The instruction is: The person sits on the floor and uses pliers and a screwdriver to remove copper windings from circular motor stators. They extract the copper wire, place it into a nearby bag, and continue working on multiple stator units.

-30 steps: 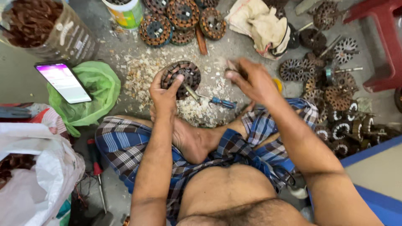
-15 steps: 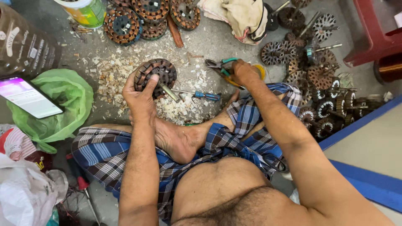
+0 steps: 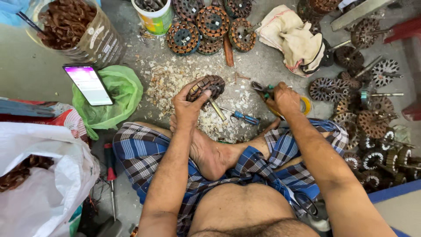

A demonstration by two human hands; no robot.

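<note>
The person is sitting cross-legged on the floor. The left hand [image 3: 189, 107] is gripping a round, dark, copper-wound motor stator [image 3: 206, 87], fingers curled over its rim, steadying it at about twelve o'clock from the bare foot [image 3: 210, 153]. The right hand [image 3: 285, 100] is closing around green-handled pliers [image 3: 263, 90] at two o'clock — the stripping step appears under way. A blue-handled screwdriver [image 3: 243, 117] is lying between the hands on pale shavings [image 3: 169, 83]. Bringing the pliers' tips across to the windings looks necessary next.
</note>
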